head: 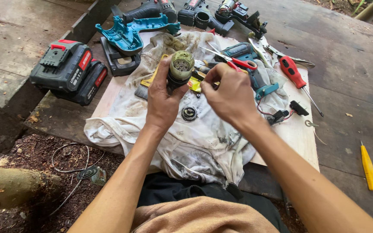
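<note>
1. Your left hand (162,101) is clamped round the gearbox (178,71), a grimy cylinder held upright above the stained cloth (195,142), open end toward you.
2. Your right hand (229,95) is just right of the gearbox, fingers pinched together; what they pinch I cannot tell.
3. A small ring (189,113) lies on the cloth just below the gearbox.
4. Scissors (234,60) and a red screwdriver (296,77) lie to the gearbox's right.
5. Two batteries (72,71) sit well left of it, a teal shell (128,34) beyond it.
</note>
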